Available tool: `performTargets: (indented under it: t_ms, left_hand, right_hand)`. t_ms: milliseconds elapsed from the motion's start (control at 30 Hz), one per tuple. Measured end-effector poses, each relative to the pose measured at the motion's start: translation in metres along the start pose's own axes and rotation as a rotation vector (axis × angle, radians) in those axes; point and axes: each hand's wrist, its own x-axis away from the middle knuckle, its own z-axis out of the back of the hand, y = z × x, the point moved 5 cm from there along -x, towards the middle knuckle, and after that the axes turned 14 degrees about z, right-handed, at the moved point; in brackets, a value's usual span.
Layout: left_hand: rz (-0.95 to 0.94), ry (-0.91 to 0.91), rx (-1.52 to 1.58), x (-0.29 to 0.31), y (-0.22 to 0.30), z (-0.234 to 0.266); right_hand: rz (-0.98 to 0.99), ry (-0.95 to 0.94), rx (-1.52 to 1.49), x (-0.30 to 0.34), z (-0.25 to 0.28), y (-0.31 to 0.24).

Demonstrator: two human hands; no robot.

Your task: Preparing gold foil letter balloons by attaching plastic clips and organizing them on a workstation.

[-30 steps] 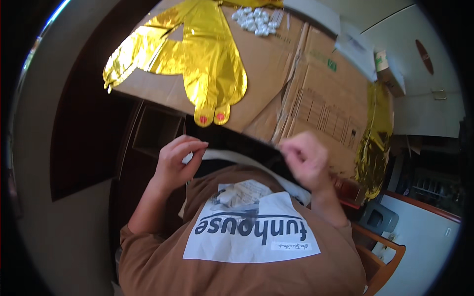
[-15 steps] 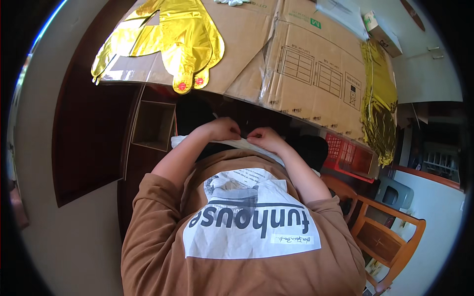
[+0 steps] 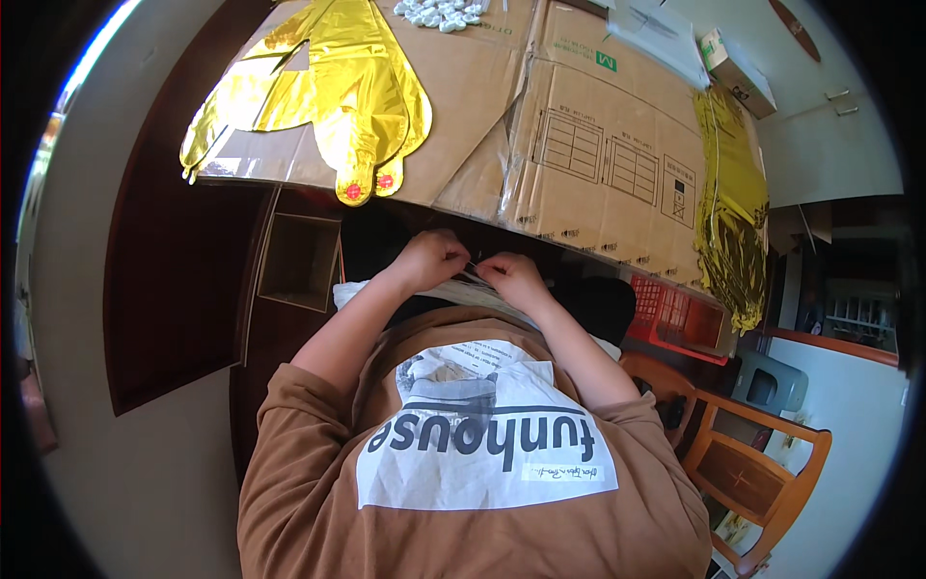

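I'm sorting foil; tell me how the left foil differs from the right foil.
The left foil lies spread wide; the right foil is gathered narrow and crumpled. The left foil has rounded tabs with red marks; the right foil shows no red marks. Both are shiny gold.

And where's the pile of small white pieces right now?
In the head view, the pile of small white pieces lies at the top, near centre, on the cardboard, right of the gold foil.

Both hands [image 3: 429, 261] pinch a thin pale strand [image 3: 471, 269] near flattened cardboard [image 3: 463, 106] bearing shiny gold foil [image 3: 359, 92].
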Motion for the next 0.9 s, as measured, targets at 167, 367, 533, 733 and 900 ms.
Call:
performTargets:
  t_ms: [167,367,533,733,900]
  left_hand:
    - [-0.118,0.062,-0.022,0.009,0.03,0.013]
    - [-0.255,0.0,-0.021,0.025,0.084,0.027]
    - [-0.39,0.094,0.162,0.058,0.158,0.079]
    - [-0.486,0.458,0.086,0.084,0.208,0.153]
    - [-0.169,-0.179,0.317,0.088,0.187,0.135]
  right_hand:
    - [0.122,0.112,0.152,-0.001,0.026,-0.044]
    - [0.203,0.235,0.099,0.008,0.053,-0.108]
    - [0.131,0.065,-1.018,0.016,0.044,-0.132]
    - [-0.043,-0.199,-0.946,0.014,0.074,-0.19]
    - [0.42,0.039,-0.077,-0.001,0.152,-0.264]
